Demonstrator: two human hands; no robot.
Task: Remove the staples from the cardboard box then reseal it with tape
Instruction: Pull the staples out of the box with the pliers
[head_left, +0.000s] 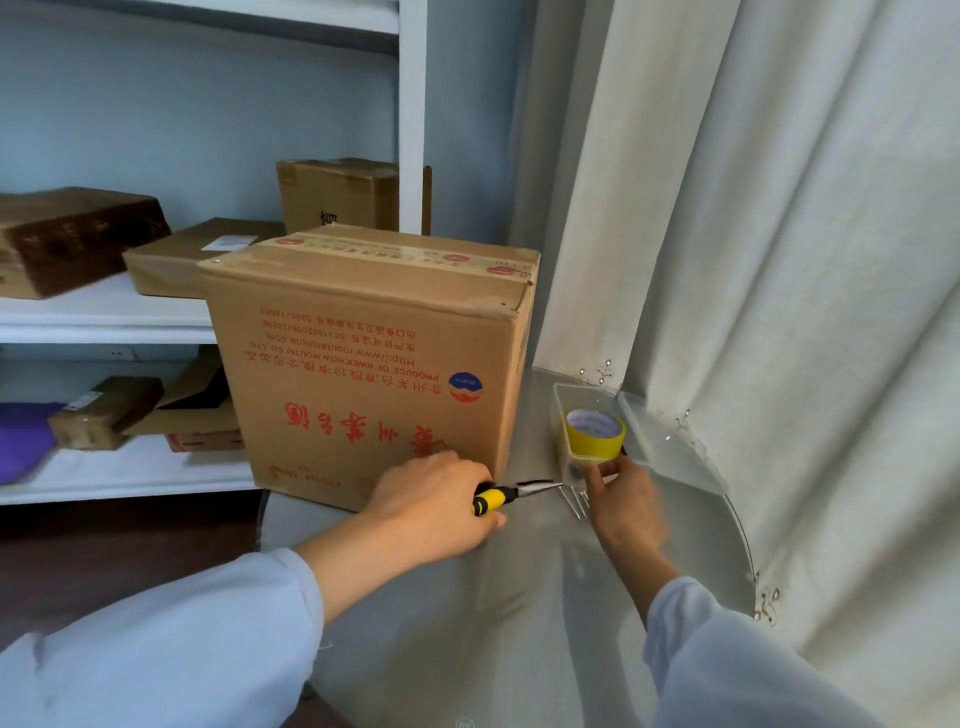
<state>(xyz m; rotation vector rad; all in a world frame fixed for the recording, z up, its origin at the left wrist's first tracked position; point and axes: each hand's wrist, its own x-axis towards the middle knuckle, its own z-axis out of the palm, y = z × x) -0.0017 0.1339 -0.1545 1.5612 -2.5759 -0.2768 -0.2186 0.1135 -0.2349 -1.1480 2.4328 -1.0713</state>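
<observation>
Sleeves (171, 639) of pale blue cloth sit closest to the camera, one on each arm of the person.

Behind the arms hangs a big white curtain (779, 208), and white shelves (104, 312) stand on the other side. Small brown boxes (78, 234) rest on the shelves, well apart from the work.

Next comes the round shiny bench (519, 597). On it stands the cardboard box (363, 364). Its red words are upside down, so the box looks flipped over. Tape runs along its top seam. No staples can be seen on the box from here.

Just beside the box sits a clear plastic tub (574, 457), with its lid (670, 441) lying next to it. A yellow roll of tape (595, 434) stands in the tub, most likely kept there so it is easy to find for sealing the box.

The left hand (436, 506) is curled round the yellow handle of the pliers (506, 493). The thin metal nose points at the tub, perhaps to drop something in or pick something up. The right hand (626, 499) pinches the near edge of the tub, likely to keep it from sliding.

A few thin metal pins (576, 506) lie on the bench between both hands. They might be pulled staples, but they are too small to tell.

The tall box stands close to the left hand, so it could get bumped.
</observation>
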